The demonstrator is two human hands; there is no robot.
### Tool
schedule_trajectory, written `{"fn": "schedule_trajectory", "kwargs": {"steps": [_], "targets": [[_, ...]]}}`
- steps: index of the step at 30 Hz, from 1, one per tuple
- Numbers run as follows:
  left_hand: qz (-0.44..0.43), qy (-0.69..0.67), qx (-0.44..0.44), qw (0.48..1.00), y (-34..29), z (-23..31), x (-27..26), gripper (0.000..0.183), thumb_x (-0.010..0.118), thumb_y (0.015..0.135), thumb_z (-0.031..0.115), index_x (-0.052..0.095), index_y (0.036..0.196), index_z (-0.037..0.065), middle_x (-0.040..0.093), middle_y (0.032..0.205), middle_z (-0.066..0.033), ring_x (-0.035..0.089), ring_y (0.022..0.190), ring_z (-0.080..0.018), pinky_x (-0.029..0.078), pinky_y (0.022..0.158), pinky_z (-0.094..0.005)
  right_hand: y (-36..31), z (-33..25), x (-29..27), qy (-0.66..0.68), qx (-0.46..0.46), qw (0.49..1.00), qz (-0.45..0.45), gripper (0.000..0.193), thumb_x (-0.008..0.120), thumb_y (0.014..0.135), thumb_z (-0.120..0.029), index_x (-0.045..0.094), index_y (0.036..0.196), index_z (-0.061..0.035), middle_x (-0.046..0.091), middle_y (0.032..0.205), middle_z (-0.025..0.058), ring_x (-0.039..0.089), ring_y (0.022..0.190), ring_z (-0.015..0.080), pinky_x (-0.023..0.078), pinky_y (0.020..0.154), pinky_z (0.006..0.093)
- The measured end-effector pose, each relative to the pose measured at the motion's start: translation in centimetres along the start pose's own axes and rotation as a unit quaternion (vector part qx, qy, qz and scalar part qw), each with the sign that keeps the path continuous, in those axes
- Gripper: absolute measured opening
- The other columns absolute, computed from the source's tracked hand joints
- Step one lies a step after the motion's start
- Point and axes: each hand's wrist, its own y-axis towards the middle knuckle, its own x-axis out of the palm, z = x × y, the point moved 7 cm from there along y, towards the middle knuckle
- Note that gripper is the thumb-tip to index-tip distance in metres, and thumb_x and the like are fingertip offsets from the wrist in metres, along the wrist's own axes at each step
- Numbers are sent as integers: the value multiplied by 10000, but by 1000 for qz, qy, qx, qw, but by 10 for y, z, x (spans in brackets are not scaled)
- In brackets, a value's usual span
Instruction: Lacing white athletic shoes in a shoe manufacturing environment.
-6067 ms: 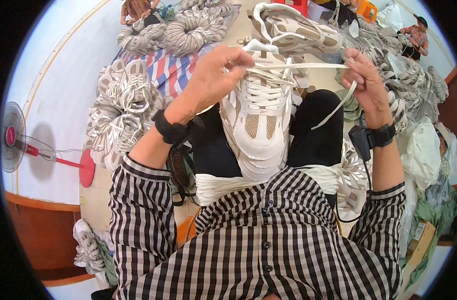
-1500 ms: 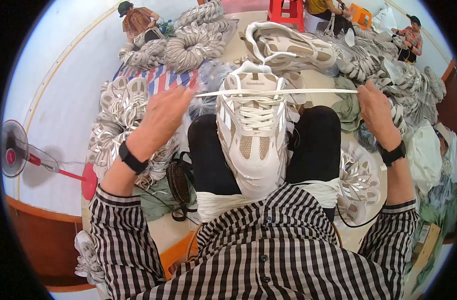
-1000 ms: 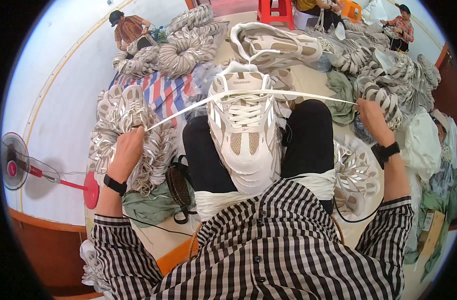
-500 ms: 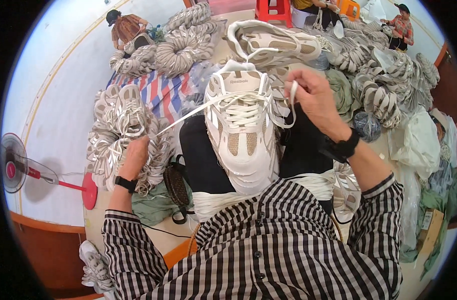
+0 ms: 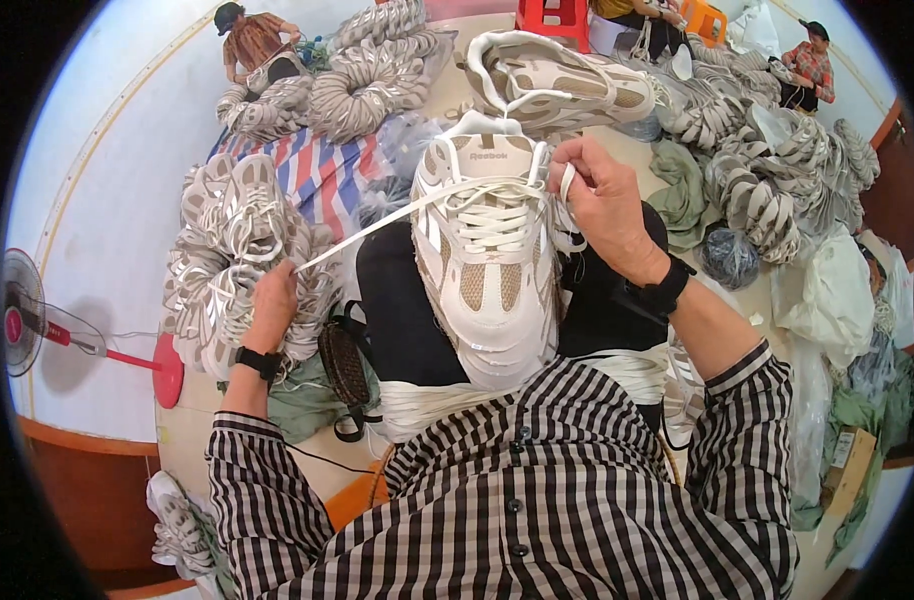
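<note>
A stack of white and beige shoe uppers [image 5: 496, 320] lies across my lap, toe end toward me. The top one carries a cream shoelace [image 5: 379, 232] threaded in crossing rows over its tongue [image 5: 492, 160]. My left hand [image 5: 273, 306], out to the left, is closed on one end of the lace, which stretches taut down from the upper's top eyelets. At the upper right edge of the stack my right hand [image 5: 604, 205] pinches the other end of the lace, a short loop of it showing at the fingers.
Bundles of shoe uppers [image 5: 372, 85] lie left, behind and right [image 5: 767, 190]. A bunch of cream laces [image 5: 437, 405] crosses my lap. A pink standing fan [image 5: 167, 370] is at left, a red stool [image 5: 554, 22] at the back. Several people sit working at the far side.
My right hand has moved left and slightly down toward the upper, and the lace loop beside it has become smaller. My left hand still keeps its end pulled out to the left.
</note>
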Motion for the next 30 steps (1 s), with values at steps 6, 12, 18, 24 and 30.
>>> {"fn": "schedule_trajectory", "kwargs": {"steps": [6, 12, 18, 24, 30], "targets": [[33, -210, -68, 975, 13, 16, -14, 98, 521, 843, 30, 565, 930, 15, 594, 653, -120, 595, 608, -212, 460, 584, -316, -3, 7, 3, 8, 31, 999, 7, 97, 472, 849, 36, 537, 909, -4, 574, 658, 38, 521, 614, 79, 435, 580, 250], [84, -294, -26, 952, 37, 98, -47, 93, 568, 845, 54, 597, 925, 16, 610, 727, -63, 577, 663, -123, 457, 611, -258, 3, -7, 5, -122, -76, 990, 8, 134, 513, 830, 11, 550, 947, -43, 601, 703, 154, 623, 630, 270, 467, 589, 325], [173, -410, 80, 892, 69, 185, -79, 165, 556, 786, 6, 632, 931, 24, 638, 762, -59, 582, 662, -108, 463, 633, -242, 14, -4, 5, -62, -28, 997, -38, 89, 568, 850, -51, 556, 935, -27, 604, 681, 82, 589, 610, 195, 449, 576, 291], [108, -480, 78, 867, 96, 219, -62, 148, 555, 780, 6, 616, 914, 23, 577, 667, -47, 496, 582, -93, 418, 562, -243, 9, 20, 9, 84, 143, 981, -98, 143, 596, 896, -154, 573, 827, -31, 568, 677, -27, 479, 604, 35, 360, 551, 188], [149, -420, 98, 890, 91, 212, -66, 129, 556, 771, 7, 607, 888, 25, 556, 647, -62, 472, 560, -112, 407, 545, -258, 8, 25, 11, 90, 146, 981, -93, 157, 593, 908, -168, 566, 823, -39, 558, 664, -33, 478, 599, 29, 372, 546, 190]]}}
